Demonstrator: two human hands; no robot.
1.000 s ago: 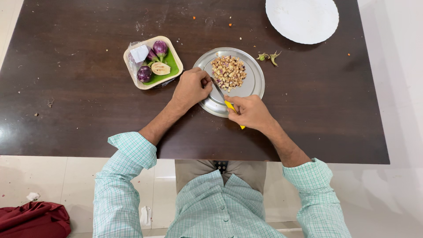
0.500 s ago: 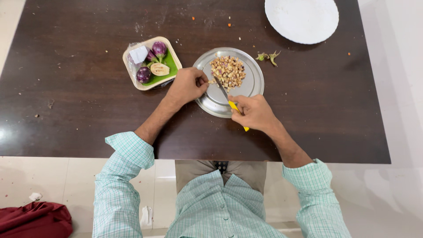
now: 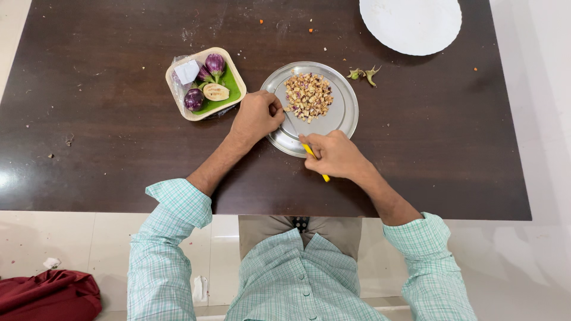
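Note:
A round steel plate [image 3: 345, 113] lies on the dark wooden table [image 3: 107, 137], with a heap of small diced eggplant pieces [image 3: 308, 96] on its far half. My right hand [image 3: 334, 154] grips a knife with a yellow handle [image 3: 314, 156]; its blade points up over the plate's near left part. My left hand [image 3: 257, 116] rests with curled fingers at the plate's left rim, pinching something small beside the blade that I cannot make out.
A square beige tray [image 3: 205, 83] left of the plate holds small purple eggplants, a cut half and a white slip. Green stem scraps [image 3: 364, 74] lie right of the plate. A white round plate [image 3: 410, 24] sits far right. A red cloth [image 3: 50, 294] lies on the floor.
My right hand has drawn the knife slightly back toward me and lower on the plate. My left hand stays at the plate's left rim.

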